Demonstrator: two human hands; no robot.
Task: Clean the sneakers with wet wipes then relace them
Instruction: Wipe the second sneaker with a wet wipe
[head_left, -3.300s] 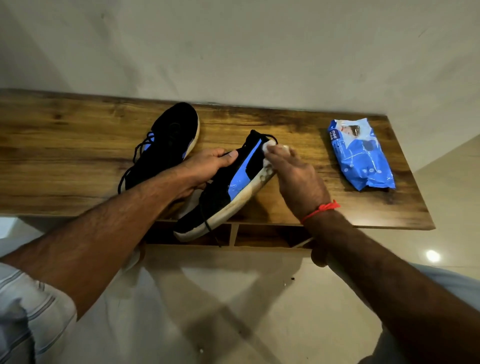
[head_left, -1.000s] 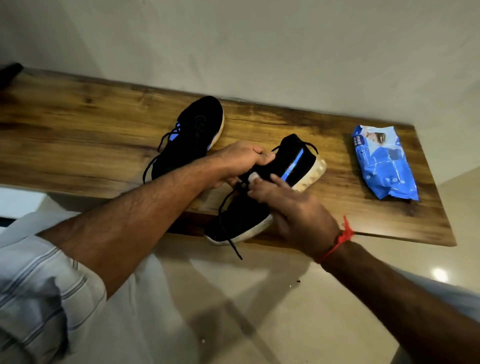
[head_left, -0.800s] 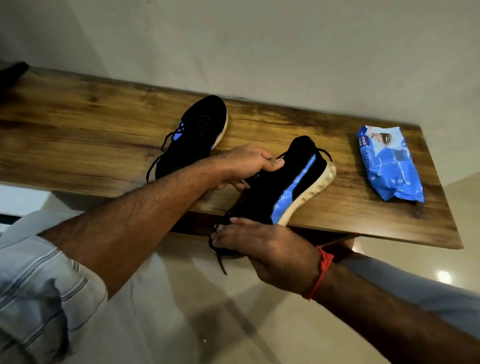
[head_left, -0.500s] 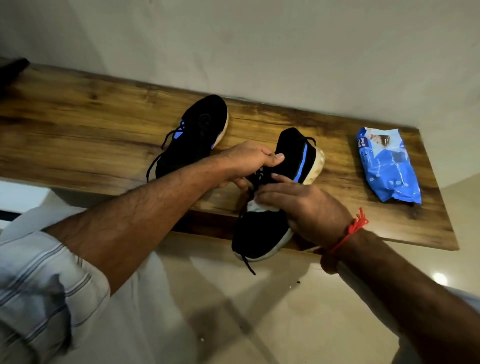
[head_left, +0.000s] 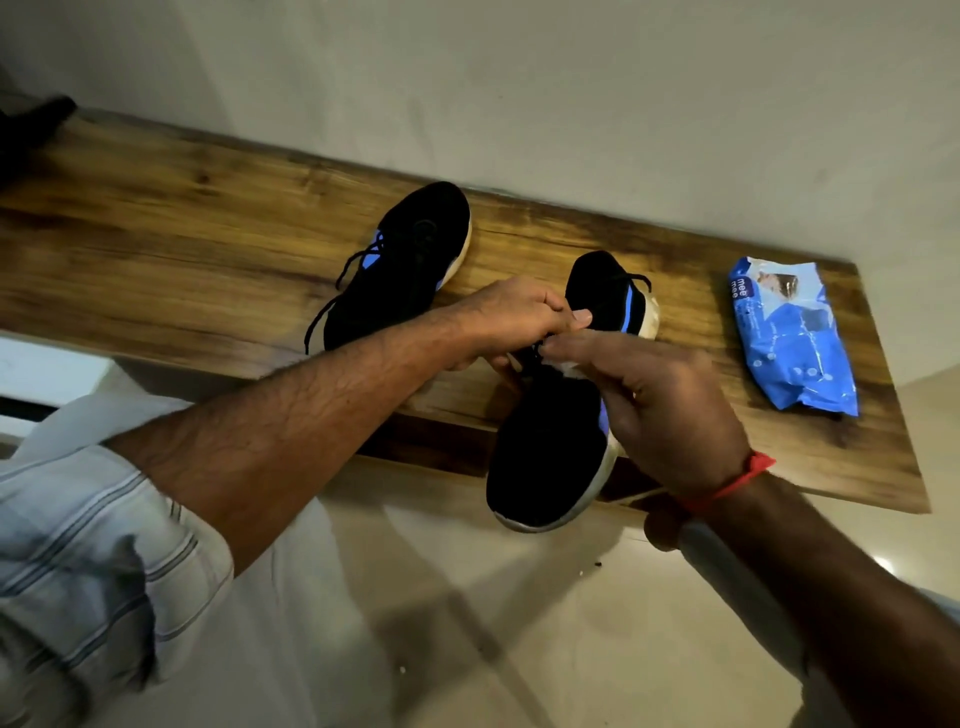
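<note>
My right hand (head_left: 670, 410) has brought the wipe (head_left: 569, 370) up from the toe to the laces of the sneaker (head_left: 550, 447), my left hand (head_left: 514, 317) still gripping its collar, cleaning unfinished beside the wipes pack (head_left: 789, 338).

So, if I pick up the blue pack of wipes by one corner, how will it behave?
The pack of wipes looks crinkled and soft, so it would probably sag. Its glossy film may feel slippery. Lying flat on the bench, it seems unlikely to roll.
</note>
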